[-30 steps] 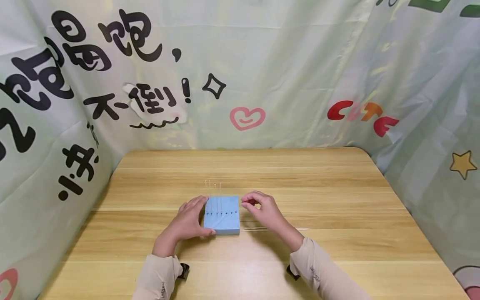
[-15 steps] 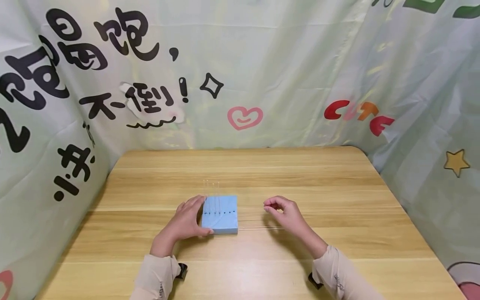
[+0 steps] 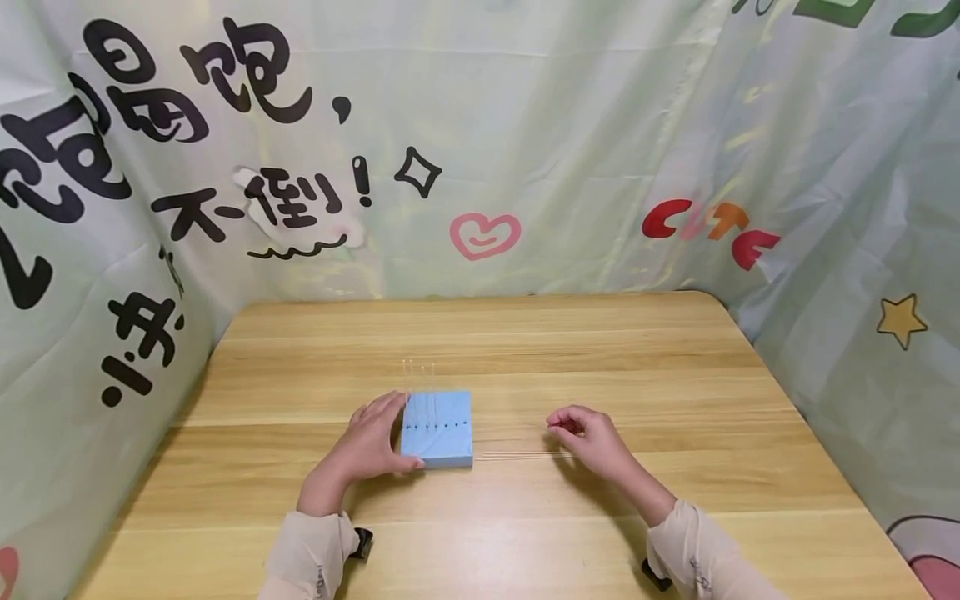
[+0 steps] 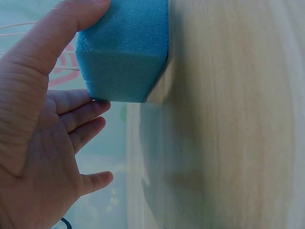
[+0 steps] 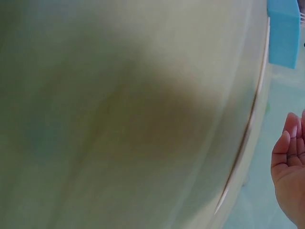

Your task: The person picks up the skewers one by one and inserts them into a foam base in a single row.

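My left hand [image 3: 369, 442] grips the left side of a blue foam block [image 3: 454, 407], thumb at its near edge and fingertips at the far one. Across the block's top runs a row of dark holes; several thin pale sticks [image 3: 434, 392] stand upright in those on the left. In the left wrist view the thumb presses the foam block [image 4: 124, 43] and the other fingers reach its opposite side. To the right, my right hand [image 3: 596, 442] hovers over the table, fingers loosely curled, no object visible in them. The right wrist view catches this hand [image 5: 290, 176] at its edge.
Several thin sticks [image 3: 517, 456] lie on the wooden table [image 3: 480, 542], between the block and my right hand. Printed cloth [image 3: 570, 125] hangs behind the table and along both sides.
My right hand has moved away from the block's right side, out to the right and slightly nearer. My left hand keeps its grip on the foam block, which stays in place.
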A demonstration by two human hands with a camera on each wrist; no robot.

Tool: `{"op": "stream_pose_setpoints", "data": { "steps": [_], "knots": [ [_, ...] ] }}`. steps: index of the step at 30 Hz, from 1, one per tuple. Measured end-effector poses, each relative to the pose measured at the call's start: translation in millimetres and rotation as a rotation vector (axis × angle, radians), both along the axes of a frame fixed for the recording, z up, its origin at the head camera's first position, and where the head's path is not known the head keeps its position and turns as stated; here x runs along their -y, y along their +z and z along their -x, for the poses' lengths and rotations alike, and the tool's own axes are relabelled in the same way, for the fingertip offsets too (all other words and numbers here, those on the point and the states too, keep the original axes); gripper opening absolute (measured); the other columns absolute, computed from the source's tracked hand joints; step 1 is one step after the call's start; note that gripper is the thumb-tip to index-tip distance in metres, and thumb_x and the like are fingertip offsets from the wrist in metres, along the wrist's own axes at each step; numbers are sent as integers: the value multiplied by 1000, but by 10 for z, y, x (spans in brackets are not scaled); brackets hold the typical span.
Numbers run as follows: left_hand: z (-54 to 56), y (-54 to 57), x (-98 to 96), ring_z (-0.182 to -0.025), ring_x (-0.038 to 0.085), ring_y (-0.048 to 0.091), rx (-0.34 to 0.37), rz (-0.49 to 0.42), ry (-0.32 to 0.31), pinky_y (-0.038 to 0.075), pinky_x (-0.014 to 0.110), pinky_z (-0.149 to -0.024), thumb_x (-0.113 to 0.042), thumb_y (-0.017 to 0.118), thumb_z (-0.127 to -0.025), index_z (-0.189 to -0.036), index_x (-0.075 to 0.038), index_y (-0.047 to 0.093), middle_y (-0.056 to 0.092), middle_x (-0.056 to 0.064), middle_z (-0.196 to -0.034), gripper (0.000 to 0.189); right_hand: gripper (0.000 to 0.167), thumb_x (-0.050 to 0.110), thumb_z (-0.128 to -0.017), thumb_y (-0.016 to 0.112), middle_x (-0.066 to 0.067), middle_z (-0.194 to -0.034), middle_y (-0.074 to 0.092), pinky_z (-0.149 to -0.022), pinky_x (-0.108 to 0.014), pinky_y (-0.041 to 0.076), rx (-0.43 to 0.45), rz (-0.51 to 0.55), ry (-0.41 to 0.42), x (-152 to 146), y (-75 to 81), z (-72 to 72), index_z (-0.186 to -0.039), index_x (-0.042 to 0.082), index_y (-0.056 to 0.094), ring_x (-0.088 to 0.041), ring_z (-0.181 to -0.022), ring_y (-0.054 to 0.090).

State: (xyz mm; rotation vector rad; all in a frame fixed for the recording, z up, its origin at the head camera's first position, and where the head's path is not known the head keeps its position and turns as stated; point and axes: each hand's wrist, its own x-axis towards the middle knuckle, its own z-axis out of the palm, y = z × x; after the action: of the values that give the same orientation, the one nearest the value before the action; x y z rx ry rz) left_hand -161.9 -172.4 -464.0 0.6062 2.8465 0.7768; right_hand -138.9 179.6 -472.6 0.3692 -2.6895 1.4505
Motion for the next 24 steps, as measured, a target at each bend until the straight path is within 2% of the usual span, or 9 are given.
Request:
{"op": "stream_pose_setpoints", "data": {
  "steps": [6, 13, 24],
  "knots": [
    [-2, -16, 5, -137, 37, 28, 2, 8, 5, 15, 62, -108, -47, 83, -63, -145, 0, 32, 34, 19, -148, 107, 5, 3, -84, 68, 0, -80, 64, -61, -20, 48, 64, -82, 47, -19, -58, -26, -90, 3, 68, -6, -69, 53],
    [-1, -27, 5, -137, 36, 29, -4, 3, 5, 16, 62, -108, -46, 83, -64, -145, 1, 33, 35, 19, -148, 106, 5, 8, -85, 69, 4, -78, 61, -60, -20, 46, 53, -175, 149, 1, -90, -18, -86, 3, 67, -4, -68, 50],
    [-12, -3, -15, -137, 36, 28, 17, -4, 11, 15, 61, -109, -46, 84, -64, -145, 0, 33, 34, 20, -148, 106, 5, 3, -84, 68, 7, -74, 59, -57, -20, 43, 35, -193, 204, 21, -135, 6, -83, 8, 67, -2, -64, 45]
  ]
}}
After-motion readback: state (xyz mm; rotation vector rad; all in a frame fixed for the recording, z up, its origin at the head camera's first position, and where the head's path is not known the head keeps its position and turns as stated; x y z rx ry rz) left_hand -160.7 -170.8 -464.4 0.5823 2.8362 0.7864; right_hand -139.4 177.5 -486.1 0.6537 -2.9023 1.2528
